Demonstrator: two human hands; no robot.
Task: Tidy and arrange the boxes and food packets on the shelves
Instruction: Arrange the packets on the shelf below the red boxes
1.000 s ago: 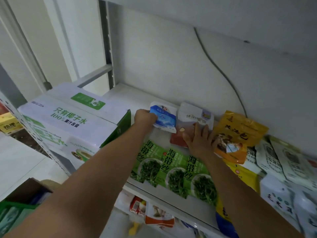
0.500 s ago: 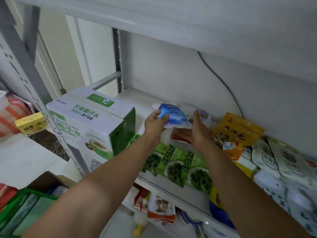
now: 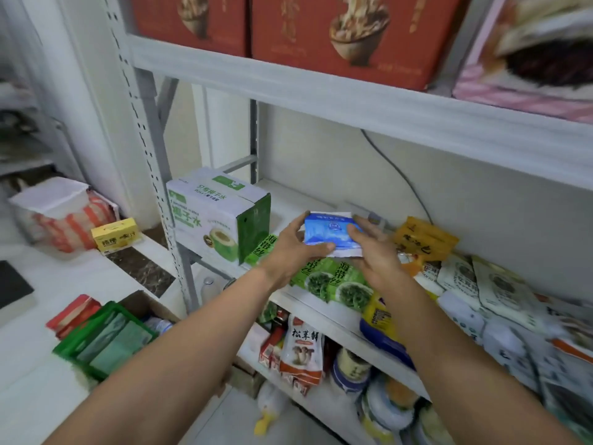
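**Q:** Where is the blue packet [image 3: 330,234]?

**A:** Near the frame centre. It is held clear of the middle shelf [image 3: 288,200]. The green seaweed packets [image 3: 333,284] lie flat in a row along the shelf's front edge, at the packet's 6 o'clock.

**Q:** How does the person hold it?

**A:** With both hands.
- The left hand [image 3: 288,248] takes the 8 o'clock corner. Its thumb is pressed along the lower front face, and its fingers curl up behind the left edge.
- The right hand [image 3: 375,255] takes the 3 o'clock edge, with the thumb laid on the front face. Its other fingers are hidden beneath the packet, so it cannot be told whether they are spread or together.

**Q:** What stands on the same shelf?

**A:**
- At the packet's 9 o'clock, a green-and-white carton [image 3: 211,220] stands upright at the shelf's left end, just beside the nearest seaweed packet.
- At 3 o'clock, an orange packet [image 3: 423,239] leans toward the back wall.
- At 4 o'clock, white packets [image 3: 500,284] lie piled and overlapping.

**Q:** What is on the other levels?

**A:**
- At 12 o'clock, red boxes [image 3: 340,33] stand side by side on the upper shelf [image 3: 288,78].
- At 6 o'clock, a mushroom packet [image 3: 301,348] stands at the front of the lower level.

**Q:** What is off the rack?

**A:**
- At 9 o'clock, a small yellow box [image 3: 116,235] rests on a white counter.
- At 8 o'clock, a green crate [image 3: 96,342] sits low, holding flat green packs.
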